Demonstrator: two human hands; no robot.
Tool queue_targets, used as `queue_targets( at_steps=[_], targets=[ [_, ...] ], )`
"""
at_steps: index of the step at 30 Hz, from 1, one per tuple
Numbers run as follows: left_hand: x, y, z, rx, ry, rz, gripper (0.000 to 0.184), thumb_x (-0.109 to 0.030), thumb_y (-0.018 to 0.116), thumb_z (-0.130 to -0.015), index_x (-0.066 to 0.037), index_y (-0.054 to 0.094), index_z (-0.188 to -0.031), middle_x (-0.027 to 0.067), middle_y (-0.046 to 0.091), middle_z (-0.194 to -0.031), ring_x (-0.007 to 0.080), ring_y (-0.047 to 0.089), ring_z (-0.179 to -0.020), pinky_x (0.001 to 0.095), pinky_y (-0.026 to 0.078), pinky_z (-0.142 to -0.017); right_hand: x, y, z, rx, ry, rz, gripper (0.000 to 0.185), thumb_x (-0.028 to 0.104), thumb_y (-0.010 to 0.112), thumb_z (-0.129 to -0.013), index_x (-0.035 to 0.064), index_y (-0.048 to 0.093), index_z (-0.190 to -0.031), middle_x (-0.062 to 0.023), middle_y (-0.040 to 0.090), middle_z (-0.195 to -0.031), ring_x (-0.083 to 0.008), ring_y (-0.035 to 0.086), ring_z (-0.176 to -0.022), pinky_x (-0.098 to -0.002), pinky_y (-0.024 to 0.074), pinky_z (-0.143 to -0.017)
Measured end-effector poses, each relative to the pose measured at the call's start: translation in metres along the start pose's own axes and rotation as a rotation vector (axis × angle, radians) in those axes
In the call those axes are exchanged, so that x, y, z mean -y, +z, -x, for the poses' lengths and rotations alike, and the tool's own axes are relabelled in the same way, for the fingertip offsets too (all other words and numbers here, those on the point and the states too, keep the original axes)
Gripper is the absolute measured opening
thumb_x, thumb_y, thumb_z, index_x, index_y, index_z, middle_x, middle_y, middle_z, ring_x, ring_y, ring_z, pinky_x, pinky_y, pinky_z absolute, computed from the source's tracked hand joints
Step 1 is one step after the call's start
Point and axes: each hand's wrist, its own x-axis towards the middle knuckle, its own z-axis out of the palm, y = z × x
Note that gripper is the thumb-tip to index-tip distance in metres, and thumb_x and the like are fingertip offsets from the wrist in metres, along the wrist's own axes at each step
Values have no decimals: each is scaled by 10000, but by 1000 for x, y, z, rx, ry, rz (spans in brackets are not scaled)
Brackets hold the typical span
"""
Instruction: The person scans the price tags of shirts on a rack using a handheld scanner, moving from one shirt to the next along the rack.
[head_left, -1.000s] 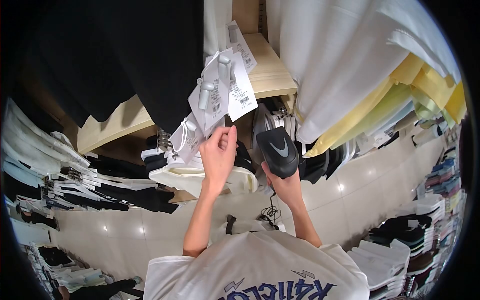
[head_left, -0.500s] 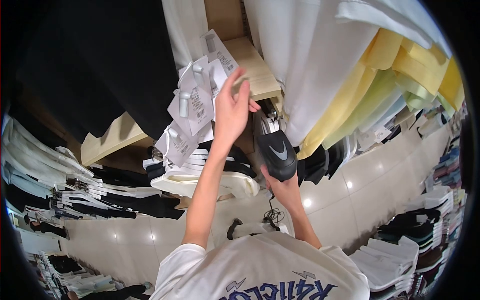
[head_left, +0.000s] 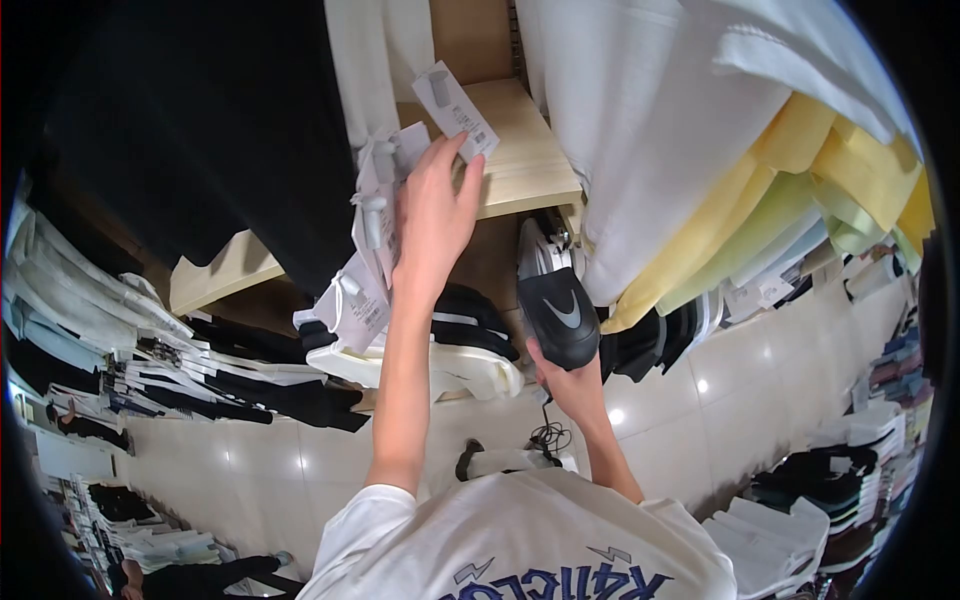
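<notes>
White tag (head_left: 457,113), where is it?
By the wood shelf (head_left: 525,140), near the left hand (head_left: 437,205). Those fingers are spread, but I can't tell if they touch it.
And the right hand (head_left: 573,387)?
Wrapped round the black gadget (head_left: 560,318), lower down.
What could go wrong?
The tag might swing away, if the fingers only brush it

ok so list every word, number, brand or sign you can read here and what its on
No word or number reads with certainty.
Upper tag: fine print, too small to read.
Lower tags: print too small and blurred.
Black handheld device: grey curved mark, no readable letters.
White shirt: blue lettering, upside down, cut off, too unclear to quote.
</notes>
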Motion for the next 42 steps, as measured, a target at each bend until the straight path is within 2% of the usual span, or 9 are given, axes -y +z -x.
queue_targets(
  at_steps=[3,8,10,16,19,24,26,33,42],
  targets=[
    [2,5,-5,17,-36,83,350,-215,634,-938,25,645,-1191,184,683,-1114,255,647,-685,332,499,-674,-2,-1,2,10,25,19,124,52,705,-897,6,622,-977,14,583,-681,-68,513,-540,-252,424,-505],
    [-1,3,-1,-25,-150,184,298,-169,684,-910,9,661,-1149,148,693,-1040,140,646,-596,282,489,-561,2,-1,1,-25,62,-15,178,123,745,-877,-5,659,-965,8,617,-683,-68,534,-557,-252,426,-529],
    [-11,-2,4,-37,-382,344,242,-141,701,-899,-3,674,-1096,119,697,-942,110,656,-629,260,490,-545,3,0,0,-36,51,-28,174,119,745,-877,-6,658,-960,7,618,-683,-68,535,-558,-251,427,-528],
    [-25,-11,16,-257,-378,537,221,-123,662,-923,25,640,-1086,70,682,-769,107,654,-619,239,497,-555,9,8,-2,-44,43,-15,157,102,742,-877,-7,654,-949,7,615,-678,-67,531,-556,-247,424,-527],
    [-20,-22,28,-32,-479,542,253,-127,615,-957,50,587,-1135,82,684,-786,106,636,-589,235,478,-528,11,9,-3,-21,28,21,150,98,741,-878,-5,650,-939,8,612,-677,-66,525,-555,-248,420,-524],
    [-23,-40,42,25,-512,645,266,-172,523,-1017,54,542,-1156,93,681,-789,103,569,-511,241,466,-499,24,19,-8,2,40,45,142,96,743,-879,0,643,-908,10,602,-668,-67,515,-551,-247,414,-524],
    [-25,-49,47,74,-535,675,281,-212,474,-1048,47,529,-1141,87,684,-825,90,544,-511,238,461,-493,26,24,-9,-3,21,66,63,49,662,-918,-1,624,-911,-12,568,-651,-102,532,-554,-272,427,-524],
    [-15,-49,66,72,-498,786,281,-212,480,-1054,32,506,-1191,86,695,-858,81,577,-559,205,456,-515,37,37,-15,41,-10,191,81,61,667,-917,-3,624,-890,-15,573,-646,-103,529,-544,-274,423,-519],
    [-10,-55,77,140,-522,818,326,-108,500,-1037,2,425,-1336,100,687,-1050,89,595,-651,222,480,-596,48,55,-30,41,46,187,127,49,647,-931,5,593,-825,-6,536,-594,-99,498,-512,-271,394,-501]
  ],
)
